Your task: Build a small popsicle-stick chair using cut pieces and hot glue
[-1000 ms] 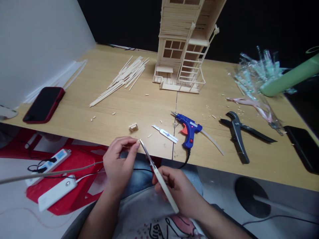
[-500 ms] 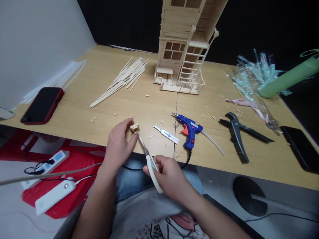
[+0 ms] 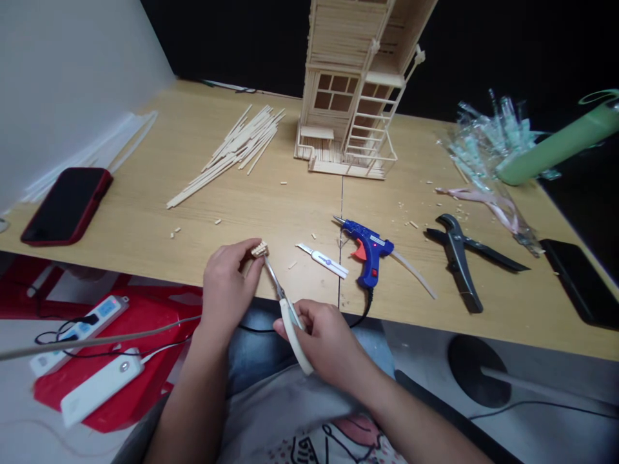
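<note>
Between the thumb and fingers of my left hand [image 3: 229, 277] is a small piece made of short wooden sticks [image 3: 260, 249], held just above the table's front edge. My right hand [image 3: 319, 332] grips the pale handles of a pair of scissors [image 3: 285, 309]. The scissors' blades point up and to the left, and their tips meet the underside of the small wooden piece. Whether the tips cut into it is too small to tell. To the right lie a white craft knife [image 3: 323, 260] and a blue hot glue gun [image 3: 368, 248] with its red light on.
A wooden stick model house [image 3: 333, 96] stands at the back, beside loose wooden sticks [image 3: 236, 151]. Black-handled cutters [image 3: 457, 258], a black phone [image 3: 578, 280], a green cylinder [image 3: 556, 145] and plastic wrappers [image 3: 498, 138] lie right. Left is a red-cased phone [image 3: 66, 205]; below, a power strip [image 3: 104, 312].
The view has shifted slightly. My left hand has closed a little more around the small wooden piece, which appears turned slightly. The scissors stay at its underside.
</note>
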{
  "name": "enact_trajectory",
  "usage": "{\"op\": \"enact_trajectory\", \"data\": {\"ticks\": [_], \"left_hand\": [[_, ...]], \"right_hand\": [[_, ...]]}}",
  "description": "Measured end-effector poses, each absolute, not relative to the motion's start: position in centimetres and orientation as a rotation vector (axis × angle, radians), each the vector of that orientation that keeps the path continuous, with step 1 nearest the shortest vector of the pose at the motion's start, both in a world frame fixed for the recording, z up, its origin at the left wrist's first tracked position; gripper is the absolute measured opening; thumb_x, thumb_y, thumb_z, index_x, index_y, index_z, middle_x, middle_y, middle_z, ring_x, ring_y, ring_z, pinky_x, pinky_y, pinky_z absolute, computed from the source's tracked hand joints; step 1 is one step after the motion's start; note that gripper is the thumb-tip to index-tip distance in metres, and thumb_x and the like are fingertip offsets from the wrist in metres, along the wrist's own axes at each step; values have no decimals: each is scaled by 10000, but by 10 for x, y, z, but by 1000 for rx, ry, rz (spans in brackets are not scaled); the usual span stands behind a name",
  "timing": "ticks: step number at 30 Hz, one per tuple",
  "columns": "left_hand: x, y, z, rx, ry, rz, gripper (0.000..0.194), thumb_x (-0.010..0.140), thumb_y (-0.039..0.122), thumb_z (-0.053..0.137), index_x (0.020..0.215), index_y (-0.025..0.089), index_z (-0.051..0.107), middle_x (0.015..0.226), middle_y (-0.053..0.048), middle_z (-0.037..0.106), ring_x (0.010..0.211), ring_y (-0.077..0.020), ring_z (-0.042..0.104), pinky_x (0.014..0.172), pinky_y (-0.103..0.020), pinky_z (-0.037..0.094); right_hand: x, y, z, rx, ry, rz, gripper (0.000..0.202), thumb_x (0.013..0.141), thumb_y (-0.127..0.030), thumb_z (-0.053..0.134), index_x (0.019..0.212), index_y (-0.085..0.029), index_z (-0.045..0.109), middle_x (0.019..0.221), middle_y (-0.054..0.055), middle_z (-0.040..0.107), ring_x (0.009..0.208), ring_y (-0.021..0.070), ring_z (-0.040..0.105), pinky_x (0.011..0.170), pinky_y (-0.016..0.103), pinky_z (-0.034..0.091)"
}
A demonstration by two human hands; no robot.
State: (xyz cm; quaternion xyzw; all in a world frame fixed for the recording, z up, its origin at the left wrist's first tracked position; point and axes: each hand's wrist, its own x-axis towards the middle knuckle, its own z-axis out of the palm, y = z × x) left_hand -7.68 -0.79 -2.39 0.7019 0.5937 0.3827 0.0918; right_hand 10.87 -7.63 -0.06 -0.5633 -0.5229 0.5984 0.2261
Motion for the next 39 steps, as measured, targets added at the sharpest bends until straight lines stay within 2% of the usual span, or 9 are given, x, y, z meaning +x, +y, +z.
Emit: {"op": "enact_trajectory", "data": {"ticks": [8, 19, 24, 30, 39], "left_hand": [[-76, -9, -25, 2033, 1775, 1135, 265, 893, 283, 663, 1135, 199, 733, 993, -74, 779, 860, -218, 720, 827, -369, 549], [-76, -8, -25, 2024, 1768, 1152, 263, 894, 279, 674, 1131, 185, 740, 1002, -74, 785, 880, -218, 722, 836, -358, 545], [-75, -9, -25, 2007, 1758, 1168, 262, 890, 279, 691, 1129, 185, 742, 1020, -73, 788, 861, -209, 727, 834, -355, 550], [-76, -9, -24, 2028, 1740, 1153, 253, 894, 268, 691, 1126, 179, 740, 1043, -78, 789, 926, -221, 736, 860, -361, 556], [-77, -9, -27, 2061, 1733, 1168, 262, 906, 304, 697, 1135, 184, 734, 1023, -72, 786, 891, -211, 732, 843, -351, 556]], "right_hand": [[109, -74, 3, -1547, -1459, 1630, 396, 864, -481, 722, 667, -196, 530, 566, -74, 409, 537, 89, 316, 488, 260, 214], [113, -70, 8, -1566, -1527, 1628, 406, 900, -505, 664, 673, -203, 513, 572, -70, 378, 543, 95, 304, 472, 260, 216], [116, -68, 11, -1564, -1497, 1674, 439, 869, -537, 707, 669, -200, 509, 574, -73, 375, 537, 91, 303, 465, 254, 216], [123, -63, 21, -1603, -1548, 1699, 460, 854, -584, 718, 692, -188, 551, 571, -65, 424, 530, 88, 342, 446, 237, 225], [128, -59, 19, -1582, -1547, 1743, 494, 858, -636, 696, 697, -201, 526, 582, -43, 488, 519, 94, 402, 451, 232, 228]]}}
